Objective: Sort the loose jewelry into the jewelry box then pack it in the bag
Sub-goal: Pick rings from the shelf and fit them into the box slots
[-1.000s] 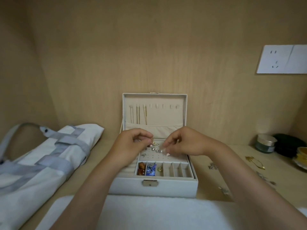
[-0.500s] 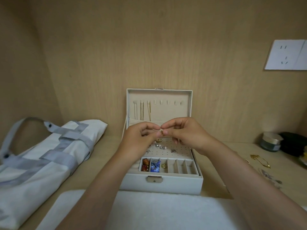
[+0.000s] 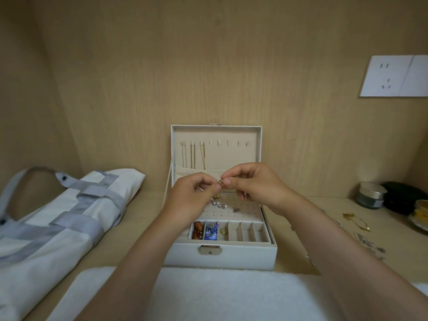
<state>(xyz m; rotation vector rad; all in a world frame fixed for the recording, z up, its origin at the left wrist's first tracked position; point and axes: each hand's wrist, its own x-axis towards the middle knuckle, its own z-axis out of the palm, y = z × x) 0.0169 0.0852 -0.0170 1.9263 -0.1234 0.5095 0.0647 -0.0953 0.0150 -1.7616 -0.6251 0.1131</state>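
Note:
The white jewelry box point(image 3: 245, 257) stands open in the middle, its lid upright with gold chains point(image 3: 193, 156) hanging inside. Above the perforated earring panel point(image 3: 243, 208), my left hand point(image 3: 192, 195) and my right hand point(image 3: 252, 181) meet fingertip to fingertip, both pinching a small gold earring point(image 3: 221, 182). Several pearl and silver earrings point(image 3: 218, 203) sit on the panel. The front slots hold amber beads point(image 3: 196, 230), a blue piece point(image 3: 210, 231) and a gold ring point(image 3: 223, 231). The white and grey bag point(image 3: 58, 218) lies flat at the left.
Loose gold and silver jewelry point(image 3: 356, 222) lies on the shelf at the right, beside a lidded glass jar point(image 3: 370, 195), a black case point(image 3: 405, 199) and a yellow dish point(image 3: 420, 214). A white towel point(image 3: 208, 295) covers the front edge. Wooden walls enclose the shelf.
Both hands rose from the earring panel and came together, now pinching the small gold earring between them above the box. The camera view shifted slightly left.

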